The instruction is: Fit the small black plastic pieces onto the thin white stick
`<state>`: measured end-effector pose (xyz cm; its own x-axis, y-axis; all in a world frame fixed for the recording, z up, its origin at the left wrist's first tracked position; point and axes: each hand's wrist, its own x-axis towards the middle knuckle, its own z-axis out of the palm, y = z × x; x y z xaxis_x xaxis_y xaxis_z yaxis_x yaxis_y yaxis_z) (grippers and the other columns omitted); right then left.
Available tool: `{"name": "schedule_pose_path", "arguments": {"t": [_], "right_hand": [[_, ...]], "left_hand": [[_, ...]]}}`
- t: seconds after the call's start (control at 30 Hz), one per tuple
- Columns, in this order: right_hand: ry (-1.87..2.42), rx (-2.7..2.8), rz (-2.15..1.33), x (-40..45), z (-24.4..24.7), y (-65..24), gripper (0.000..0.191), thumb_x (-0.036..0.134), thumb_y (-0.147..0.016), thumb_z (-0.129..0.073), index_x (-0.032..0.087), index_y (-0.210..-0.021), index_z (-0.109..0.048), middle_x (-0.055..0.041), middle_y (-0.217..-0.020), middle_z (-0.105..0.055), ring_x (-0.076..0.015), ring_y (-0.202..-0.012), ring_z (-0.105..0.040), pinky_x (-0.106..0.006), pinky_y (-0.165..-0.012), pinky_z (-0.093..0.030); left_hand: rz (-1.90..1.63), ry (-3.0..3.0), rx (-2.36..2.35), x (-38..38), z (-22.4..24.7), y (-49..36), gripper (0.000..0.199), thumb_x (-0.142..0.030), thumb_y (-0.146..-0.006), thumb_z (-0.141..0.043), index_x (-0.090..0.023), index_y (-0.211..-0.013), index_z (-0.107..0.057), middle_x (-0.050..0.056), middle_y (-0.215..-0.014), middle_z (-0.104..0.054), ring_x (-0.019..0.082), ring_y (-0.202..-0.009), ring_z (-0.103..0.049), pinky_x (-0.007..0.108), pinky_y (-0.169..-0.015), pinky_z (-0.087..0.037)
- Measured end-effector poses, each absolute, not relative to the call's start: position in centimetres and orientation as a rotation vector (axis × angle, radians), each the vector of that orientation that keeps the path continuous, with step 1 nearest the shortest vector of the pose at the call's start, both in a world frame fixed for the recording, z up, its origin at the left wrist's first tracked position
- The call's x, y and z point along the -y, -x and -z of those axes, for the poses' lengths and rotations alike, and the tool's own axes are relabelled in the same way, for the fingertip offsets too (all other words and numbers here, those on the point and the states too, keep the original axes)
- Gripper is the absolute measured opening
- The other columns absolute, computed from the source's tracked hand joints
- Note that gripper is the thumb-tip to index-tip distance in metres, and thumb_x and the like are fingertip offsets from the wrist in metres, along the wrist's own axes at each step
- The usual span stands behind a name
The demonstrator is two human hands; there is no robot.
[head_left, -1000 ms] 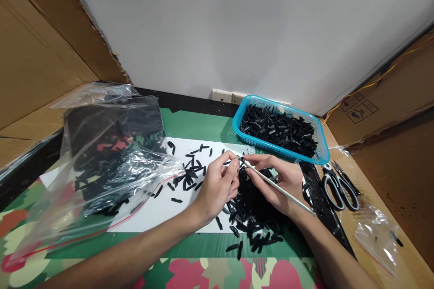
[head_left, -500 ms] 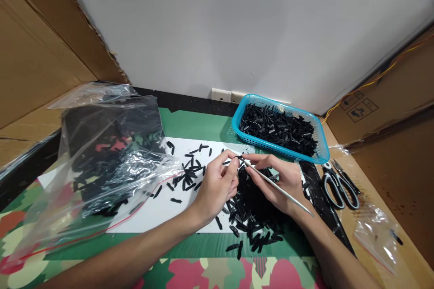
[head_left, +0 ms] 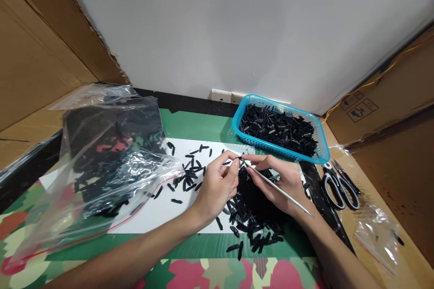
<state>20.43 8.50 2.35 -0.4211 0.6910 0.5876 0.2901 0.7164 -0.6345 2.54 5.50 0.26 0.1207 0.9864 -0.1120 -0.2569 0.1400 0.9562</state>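
Observation:
Between the fingertips of my left hand (head_left: 219, 187) is a small black piece (head_left: 240, 158), pinched over the white paper. My right hand (head_left: 280, 180) is closed around a thin pale stick-like tool (head_left: 280, 189), its tip meeting the black piece. The fingertips of both hands nearly touch. Beneath and in front of my right hand lies a heap of black pieces (head_left: 254, 216). More loose black pieces (head_left: 190, 174) are scattered on the white paper (head_left: 149, 219) left of my hands.
A blue basket (head_left: 325, 144) full of black pieces stands at the back right. Scissors (head_left: 339, 189) and a small clear bag (head_left: 378, 239) lie at the right. A large clear zip bag (head_left: 111, 162) with black pieces covers the left. Cardboard (head_left: 403, 153) stands on both sides.

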Motion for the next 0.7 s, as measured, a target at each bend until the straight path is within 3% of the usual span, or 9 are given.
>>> {"name": "schedule_pose_path", "arguments": {"t": [0.3,0.57,0.7], "right_hand": [[0.638,2.282,-0.161,-8.7,-1.5,-20.1,0.019,0.003,-0.099,-0.052,0.020,-0.095,-0.057,-0.0168,-0.124,-0.077,-0.0236,-0.107,-0.077,-0.031,-0.081,-0.063],[0.769,2.397,0.334,-8.2,-0.9,-18.4,0.025,0.007,-0.105,-0.043,0.018,-0.090,-0.061,-0.0200,-0.129,-0.074,-0.0220,-0.082,-0.076,-0.033,-0.069,-0.057],[0.877,2.373,0.299,-8.7,-0.5,-19.0,0.027,0.008,-0.106,-0.042,0.019,-0.092,-0.063,-0.0169,-0.133,-0.073,-0.0229,-0.089,-0.077,-0.033,-0.071,-0.057]], "left_hand": [[-1.142,-1.020,-1.133,-5.4,-0.3,-2.7,0.035,-0.057,-0.098,-0.059,-0.024,-0.092,-0.049,-0.012,-0.053,-0.031,0.006,-0.042,-0.026,0.015,-0.038,-0.023],[-1.145,-0.941,-1.134,-5.7,-0.6,-2.8,0.039,-0.054,-0.094,-0.064,-0.022,-0.080,-0.047,-0.010,-0.055,-0.031,0.005,-0.044,-0.026,0.015,-0.039,-0.024],[-1.155,-0.929,-1.129,-5.7,-0.8,-2.8,0.039,-0.055,-0.094,-0.065,-0.022,-0.081,-0.048,-0.011,-0.053,-0.030,0.005,-0.042,-0.025,0.014,-0.038,-0.022]]}}
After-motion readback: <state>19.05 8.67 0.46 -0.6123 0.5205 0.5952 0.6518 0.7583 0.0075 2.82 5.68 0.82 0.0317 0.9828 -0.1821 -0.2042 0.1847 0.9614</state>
